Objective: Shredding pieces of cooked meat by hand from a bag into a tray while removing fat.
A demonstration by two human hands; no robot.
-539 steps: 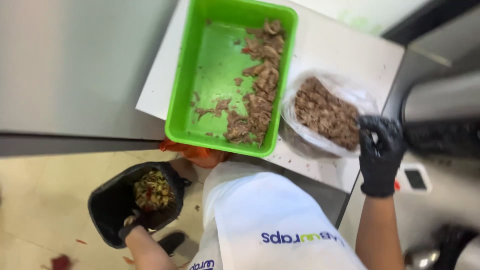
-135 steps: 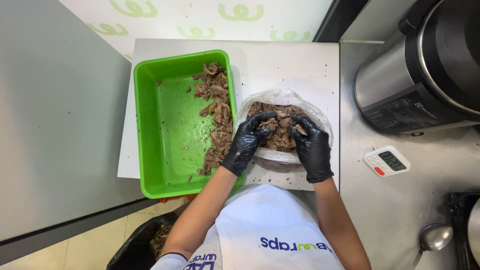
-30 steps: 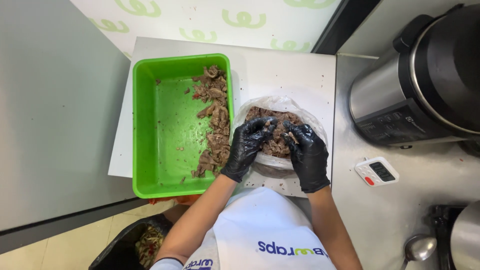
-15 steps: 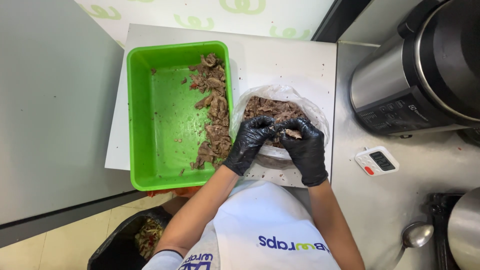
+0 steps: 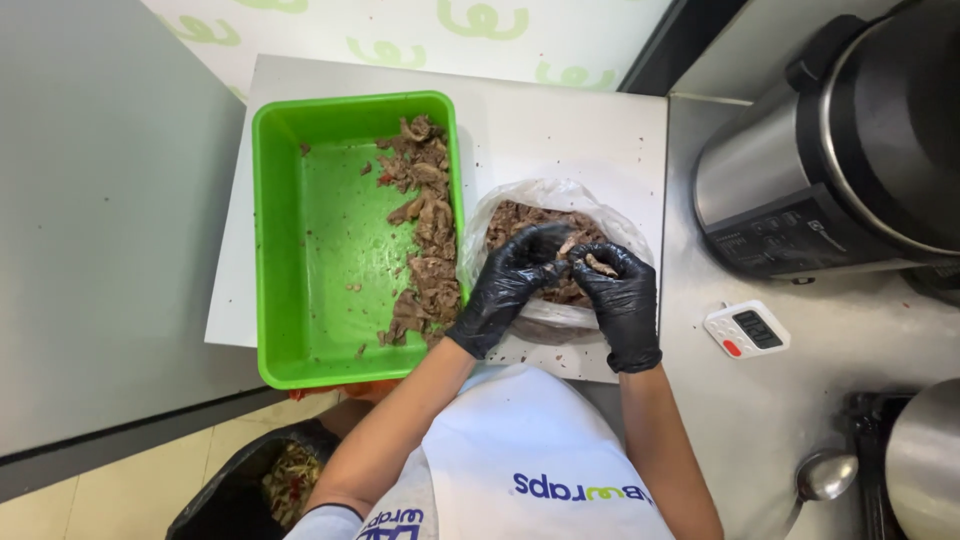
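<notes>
A white cutting board [image 5: 560, 120] is laid on the work surface, its face speckled with small dark crumbs. Two items are carried directly by it — a green rectangular tub [image 5: 320, 250] on the left side, overhanging the near edge, and a clear plastic bag of chopped brown meat [image 5: 545, 225] just beside the tub on the right. To the right, a stainless steel counter [image 5: 760, 420] is butted against the board. On this counter are placed a large steel and black cooker [image 5: 840, 150] at the far side, a small white digital timer [image 5: 746, 330] near the middle, and a metal ladle [image 5: 825, 478] at the near edge.
</notes>
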